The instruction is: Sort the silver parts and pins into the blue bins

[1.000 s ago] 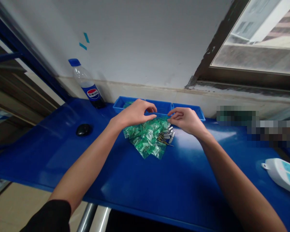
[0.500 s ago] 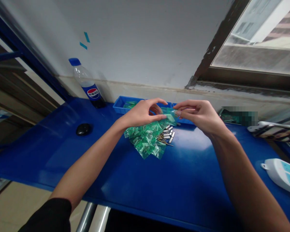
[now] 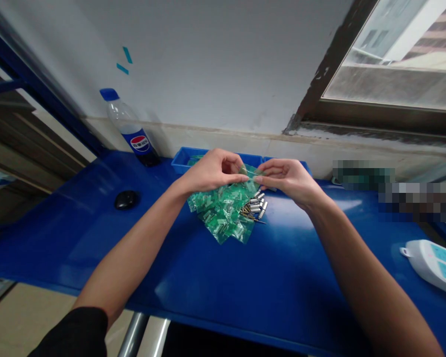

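Note:
My left hand point(image 3: 211, 171) and my right hand point(image 3: 288, 179) meet above a heap of small green plastic bags point(image 3: 223, 210) on the blue table point(image 3: 215, 277). Both hands pinch the same little green bag point(image 3: 251, 171) between thumb and fingertips, holding it just over the heap. Beside the heap, on its right, lies a small pile of short silver and brass metal pins point(image 3: 255, 207).
Shallow blue trays point(image 3: 189, 157) stand against the wall behind the hands. A cola bottle point(image 3: 130, 130) with a blue cap is at the back left, a black mouse point(image 3: 125, 199) on the left, and a white device point(image 3: 433, 263) at the right edge.
Both hands rose from the heap with a small green bag, then drew closer together and slightly lower, still pinching it.

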{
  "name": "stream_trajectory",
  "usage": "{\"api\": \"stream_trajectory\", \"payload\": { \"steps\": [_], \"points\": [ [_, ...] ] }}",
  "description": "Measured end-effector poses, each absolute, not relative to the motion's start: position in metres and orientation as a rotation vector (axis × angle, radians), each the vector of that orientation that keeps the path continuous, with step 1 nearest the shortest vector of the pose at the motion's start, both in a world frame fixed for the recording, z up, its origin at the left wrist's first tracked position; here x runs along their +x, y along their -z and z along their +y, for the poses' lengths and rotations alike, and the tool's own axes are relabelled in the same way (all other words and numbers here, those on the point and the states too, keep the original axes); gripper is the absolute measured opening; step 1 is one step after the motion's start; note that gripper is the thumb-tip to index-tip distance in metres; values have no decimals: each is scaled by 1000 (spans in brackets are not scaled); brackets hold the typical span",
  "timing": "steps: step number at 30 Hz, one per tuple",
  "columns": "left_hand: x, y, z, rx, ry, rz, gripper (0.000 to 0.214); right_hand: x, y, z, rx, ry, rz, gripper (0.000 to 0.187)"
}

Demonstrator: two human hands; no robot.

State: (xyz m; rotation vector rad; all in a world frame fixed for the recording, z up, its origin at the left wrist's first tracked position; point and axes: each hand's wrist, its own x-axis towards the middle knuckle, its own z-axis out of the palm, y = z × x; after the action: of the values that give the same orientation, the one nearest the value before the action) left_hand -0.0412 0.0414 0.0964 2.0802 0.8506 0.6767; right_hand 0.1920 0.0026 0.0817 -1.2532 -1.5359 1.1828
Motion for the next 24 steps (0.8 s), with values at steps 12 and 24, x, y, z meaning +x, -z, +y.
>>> {"api": "stream_trajectory", "payload": {
  "steps": [12, 24],
  "points": [
    [-87, -93, 72, 2434, -830, 1608, 16, 207, -58, 16, -1488, -949, -1902, 30],
    [-73, -84, 71, 2608, -624, 1390, 27, 189, -33, 17, -1690, -559, -2153, 26]
  ]
}}
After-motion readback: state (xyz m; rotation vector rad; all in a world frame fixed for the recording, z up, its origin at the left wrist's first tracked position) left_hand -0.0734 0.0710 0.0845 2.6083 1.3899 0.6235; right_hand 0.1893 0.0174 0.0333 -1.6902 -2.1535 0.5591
